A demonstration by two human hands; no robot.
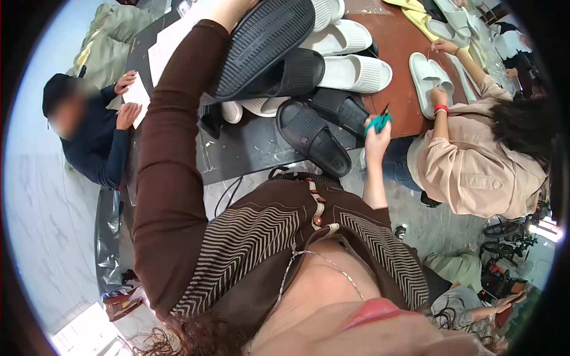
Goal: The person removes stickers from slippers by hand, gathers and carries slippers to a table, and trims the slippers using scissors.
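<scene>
At the top edge, my left hand [234,8] is at the side of a raised black slide slipper [267,47], its ridged sole facing me. The slipper and the frame edge hide the fingers, but the slipper stays up in that hand. My right hand [376,142] is closed around teal-handled snips [379,123], dark tip pointing up. Just left of it, a black slide [338,110] lies on the table, and another black slide [313,136] overhangs the front edge. White slides [359,73] lie behind them.
The dark table [237,155] has a brown section [401,89] at right. There, a person in a beige jacket [475,157] handles a white slide [428,77]. At left, another person's hands hold a paper [138,98]. Yellow slides [424,24] lie at the far right.
</scene>
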